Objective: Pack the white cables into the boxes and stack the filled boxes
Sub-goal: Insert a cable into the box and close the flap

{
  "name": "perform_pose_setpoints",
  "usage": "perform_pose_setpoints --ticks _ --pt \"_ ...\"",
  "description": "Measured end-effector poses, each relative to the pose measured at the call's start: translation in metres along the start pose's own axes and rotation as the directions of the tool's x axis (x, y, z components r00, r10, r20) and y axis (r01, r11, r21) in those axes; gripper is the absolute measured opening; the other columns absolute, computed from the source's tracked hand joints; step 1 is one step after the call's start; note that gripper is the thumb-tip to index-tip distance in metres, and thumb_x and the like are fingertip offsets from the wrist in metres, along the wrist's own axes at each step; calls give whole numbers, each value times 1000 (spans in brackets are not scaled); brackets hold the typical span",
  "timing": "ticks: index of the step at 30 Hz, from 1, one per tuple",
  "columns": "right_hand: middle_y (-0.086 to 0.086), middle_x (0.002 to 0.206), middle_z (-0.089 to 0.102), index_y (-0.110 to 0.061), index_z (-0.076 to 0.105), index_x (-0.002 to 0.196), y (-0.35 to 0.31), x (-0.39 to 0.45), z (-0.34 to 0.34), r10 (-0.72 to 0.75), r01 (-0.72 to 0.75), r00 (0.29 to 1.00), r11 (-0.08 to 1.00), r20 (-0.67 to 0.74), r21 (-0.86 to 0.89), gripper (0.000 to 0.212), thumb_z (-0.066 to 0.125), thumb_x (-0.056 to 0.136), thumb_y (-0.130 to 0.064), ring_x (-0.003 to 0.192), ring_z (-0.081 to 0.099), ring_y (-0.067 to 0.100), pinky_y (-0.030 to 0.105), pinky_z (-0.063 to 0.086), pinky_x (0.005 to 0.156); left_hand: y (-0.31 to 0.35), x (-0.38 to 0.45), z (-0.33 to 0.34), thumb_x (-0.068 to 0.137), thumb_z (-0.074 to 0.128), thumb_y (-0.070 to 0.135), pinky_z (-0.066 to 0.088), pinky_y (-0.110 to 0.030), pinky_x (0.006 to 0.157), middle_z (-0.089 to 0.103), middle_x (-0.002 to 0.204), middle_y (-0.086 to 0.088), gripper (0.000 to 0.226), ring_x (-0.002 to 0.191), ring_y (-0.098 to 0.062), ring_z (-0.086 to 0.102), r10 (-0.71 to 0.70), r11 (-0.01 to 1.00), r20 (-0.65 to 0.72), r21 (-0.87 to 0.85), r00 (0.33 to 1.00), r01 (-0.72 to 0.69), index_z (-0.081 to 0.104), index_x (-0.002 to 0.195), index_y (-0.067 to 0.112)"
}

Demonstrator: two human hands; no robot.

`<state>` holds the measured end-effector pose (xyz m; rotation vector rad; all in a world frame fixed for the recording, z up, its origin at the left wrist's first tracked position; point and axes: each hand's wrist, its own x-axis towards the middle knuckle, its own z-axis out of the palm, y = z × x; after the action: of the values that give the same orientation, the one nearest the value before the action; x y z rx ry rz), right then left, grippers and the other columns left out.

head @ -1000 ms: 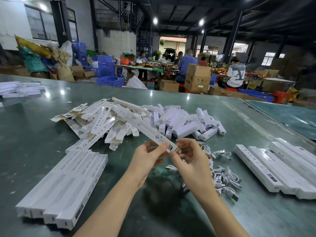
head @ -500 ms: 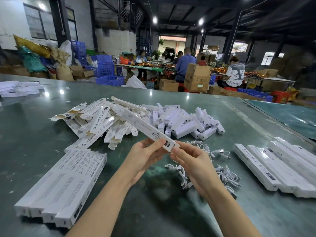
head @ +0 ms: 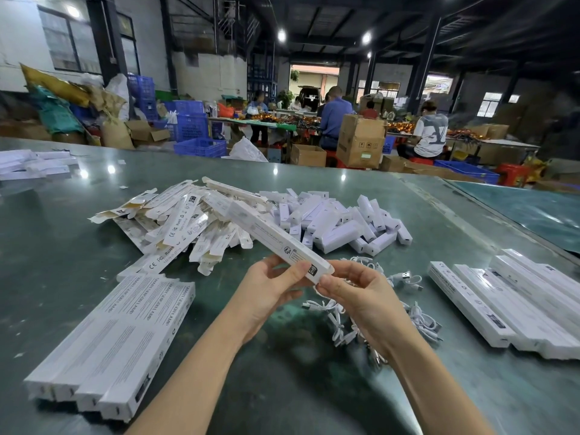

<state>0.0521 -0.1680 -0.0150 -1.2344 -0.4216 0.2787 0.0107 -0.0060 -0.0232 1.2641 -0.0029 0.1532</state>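
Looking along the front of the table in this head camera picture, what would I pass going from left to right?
Row of closed white boxes → left hand → held long box gripped at its near end → right hand → loose white cables → second row of white boxes.

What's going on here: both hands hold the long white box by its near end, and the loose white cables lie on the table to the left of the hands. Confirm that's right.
One detail is wrong. In the head view, the left hand and right hand do hold the long white box by its near end, but the loose white cables lie to the right of the hands, not the left.
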Motion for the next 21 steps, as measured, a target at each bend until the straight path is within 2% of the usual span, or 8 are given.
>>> perform_pose_setpoints --ticks 4,7,9,12,15,21 --pt "8 84 73 -1 68 94 -1 0 -2 -14 13 1000 997 -6 -73 32 78 64 -5 75 70 17 21 55 67 0 1 0 74 71 26 50 -19 64 73 111 -13 50 95 -22 71 -16 1000 0 -6 1000 16 62 118 4" --pt "8 78 74 -6 68 94 -2 -1 -3 -46 42 999 964 -11 -264 25 79 72 -2 67 66 15 20 51 64 0 2 2 76 68 22 57 -23 71 74 105 -13 39 87 -18 72 -62 990 55 -124 997 69 65 110 3" --pt "9 72 70 -12 69 91 -2 -3 -2 -127 116 992 894 4 -433 21 81 74 -7 61 58 15 22 47 59 0 3 2 77 66 21 59 -28 82 73 106 -18 39 92 -23 73 -62 980 65 -187 996 73 64 109 -2" --pt "12 82 66 -13 68 85 -2 -5 2 -275 254 960 765 57 -592 22 83 71 -7 69 62 21 35 54 66 0 2 3 78 67 15 59 -33 84 71 110 -25 46 98 -32 71 -52 974 51 -216 997 62 59 116 -10" --pt "8 86 64 -11 65 80 -3 -6 3 -317 298 945 712 87 -636 24 83 68 0 75 62 25 43 55 71 -3 1 4 75 68 12 58 -38 87 70 109 -26 49 101 -34 71 -76 973 25 -215 997 80 58 116 -12" --pt "2 80 59 -13 64 76 -2 -3 3 -376 341 919 605 120 -720 26 81 66 4 72 60 18 35 54 68 -5 3 4 71 71 16 58 -39 87 71 108 -24 49 96 -30 72 -92 977 -10 -195 996 89 62 113 -7"
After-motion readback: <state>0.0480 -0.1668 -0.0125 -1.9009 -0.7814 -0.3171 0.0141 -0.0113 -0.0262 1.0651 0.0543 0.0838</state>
